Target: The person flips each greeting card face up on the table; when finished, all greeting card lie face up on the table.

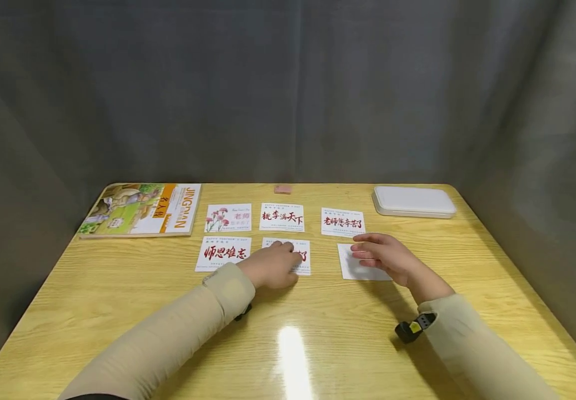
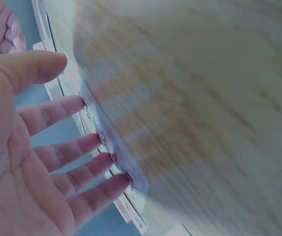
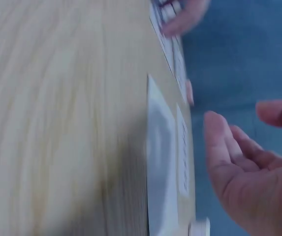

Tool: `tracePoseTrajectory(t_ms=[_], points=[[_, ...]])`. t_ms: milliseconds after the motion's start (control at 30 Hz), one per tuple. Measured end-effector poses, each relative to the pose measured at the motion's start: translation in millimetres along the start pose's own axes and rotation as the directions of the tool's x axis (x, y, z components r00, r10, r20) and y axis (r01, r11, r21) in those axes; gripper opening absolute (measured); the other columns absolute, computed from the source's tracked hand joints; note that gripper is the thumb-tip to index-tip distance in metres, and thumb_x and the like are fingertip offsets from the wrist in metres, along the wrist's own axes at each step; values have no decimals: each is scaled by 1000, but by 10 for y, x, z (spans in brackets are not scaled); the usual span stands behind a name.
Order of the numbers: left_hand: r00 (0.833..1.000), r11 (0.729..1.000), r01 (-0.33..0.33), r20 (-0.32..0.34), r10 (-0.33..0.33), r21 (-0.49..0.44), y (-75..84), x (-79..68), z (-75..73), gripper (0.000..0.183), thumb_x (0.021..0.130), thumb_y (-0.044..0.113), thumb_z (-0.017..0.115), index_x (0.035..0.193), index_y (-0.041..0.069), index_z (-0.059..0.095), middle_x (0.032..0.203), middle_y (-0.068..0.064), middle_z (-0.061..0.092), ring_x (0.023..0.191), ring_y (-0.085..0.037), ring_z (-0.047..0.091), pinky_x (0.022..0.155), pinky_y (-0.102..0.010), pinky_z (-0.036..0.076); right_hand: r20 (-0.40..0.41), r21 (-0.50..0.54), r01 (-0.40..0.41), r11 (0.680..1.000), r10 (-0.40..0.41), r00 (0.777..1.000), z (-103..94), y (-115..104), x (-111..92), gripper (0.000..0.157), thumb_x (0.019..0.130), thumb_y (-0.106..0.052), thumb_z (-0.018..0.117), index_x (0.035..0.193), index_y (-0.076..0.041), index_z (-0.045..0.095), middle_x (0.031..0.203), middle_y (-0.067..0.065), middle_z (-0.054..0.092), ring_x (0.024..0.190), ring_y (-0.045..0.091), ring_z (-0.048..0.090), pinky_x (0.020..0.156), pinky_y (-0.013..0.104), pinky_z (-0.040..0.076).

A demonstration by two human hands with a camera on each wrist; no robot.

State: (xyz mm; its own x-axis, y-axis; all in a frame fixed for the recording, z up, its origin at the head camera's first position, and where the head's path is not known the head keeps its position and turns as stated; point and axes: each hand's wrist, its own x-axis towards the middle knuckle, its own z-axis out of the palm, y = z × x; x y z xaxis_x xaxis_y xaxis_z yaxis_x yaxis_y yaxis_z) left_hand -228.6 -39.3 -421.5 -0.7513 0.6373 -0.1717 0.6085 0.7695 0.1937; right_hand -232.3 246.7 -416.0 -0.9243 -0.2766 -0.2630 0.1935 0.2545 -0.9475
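Observation:
My left hand [image 1: 271, 265] lies over the middle card of the front row [image 1: 304, 268], hiding much of its red lettering. In the left wrist view its fingertips [image 2: 123, 181] meet that card with the fingers extended. Above a blank-faced white card [image 1: 364, 272] at the front right hovers my right hand [image 1: 386, 258], holding nothing. The right wrist view shows a gap between that hand and the blank card [image 3: 161, 162]. Left of my left hand is another red-lettered card [image 1: 224, 254].
Behind lie a pink-flower card [image 1: 229, 218] and two red-lettered cards [image 1: 281, 217] [image 1: 343, 222]. A picture book [image 1: 140, 210] sits at the back left, a white case [image 1: 414, 201] at the back right. A small pink block [image 1: 283, 189] is near the table's far edge.

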Motion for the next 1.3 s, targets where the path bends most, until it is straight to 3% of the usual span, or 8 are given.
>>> tracePoseTrajectory(t_ms=[133,233,367,500,667,833,1100,1300], points=[[997,999,-27,-79,25,-32,54,59,8,50,101,31,62,146,9,55,146,-17,50,132,-34,50,106,-48,47,15,-22,-10,1000,10,1000,-240,60,-118,53,110,-13,43,151,18,31,140,31,53,102,7,66,87,23,56],[990,994,-98,-107,93,-41,195,160,-4,62,103,36,61,156,8,44,160,-18,37,146,-35,37,118,-47,35,-12,-42,-11,999,10,1000,-429,107,-188,54,111,-13,42,152,19,27,134,23,59,98,5,66,85,22,56],[974,976,-216,-67,216,8,439,366,-26,69,102,42,60,159,9,39,166,-15,30,153,-30,27,124,-38,23,-52,-81,-10,997,6,999,-639,165,-257,55,112,-13,41,151,22,24,128,16,63,96,4,66,85,23,57],[958,958,-285,-6,286,43,662,597,-23,73,101,49,60,160,13,37,169,-11,23,155,-28,20,124,-33,19,-52,-120,-40,992,34,998,-735,213,-280,56,111,-12,42,150,24,23,129,21,62,95,3,66,84,23,57],[954,952,-295,75,289,84,853,806,40,71,100,52,60,159,16,42,169,-8,25,155,-27,22,123,-30,21,-43,-146,-81,986,75,996,-728,246,-245,58,109,-12,48,148,25,25,132,27,58,94,3,64,83,23,57],[953,951,-287,135,271,115,928,887,129,63,100,44,61,154,15,50,164,-7,36,151,-19,31,120,-23,23,-51,-102,-86,991,81,995,-687,235,-199,57,108,-8,49,147,27,25,112,12,67,90,3,67,82,23,58],[955,957,-281,125,271,76,944,883,137,63,99,40,63,154,13,50,164,-10,37,152,-19,30,120,-22,21,-67,-53,-111,992,107,992,-671,253,-142,56,106,-6,51,146,26,28,100,1,68,85,2,67,80,21,58],[950,952,-301,107,294,62,928,857,145,61,97,35,66,155,21,50,153,-7,47,140,-18,44,113,-26,37,-45,-27,-103,994,102,994,-651,354,-111,46,106,-4,51,139,25,38,96,-1,65,83,3,64,77,20,58]])
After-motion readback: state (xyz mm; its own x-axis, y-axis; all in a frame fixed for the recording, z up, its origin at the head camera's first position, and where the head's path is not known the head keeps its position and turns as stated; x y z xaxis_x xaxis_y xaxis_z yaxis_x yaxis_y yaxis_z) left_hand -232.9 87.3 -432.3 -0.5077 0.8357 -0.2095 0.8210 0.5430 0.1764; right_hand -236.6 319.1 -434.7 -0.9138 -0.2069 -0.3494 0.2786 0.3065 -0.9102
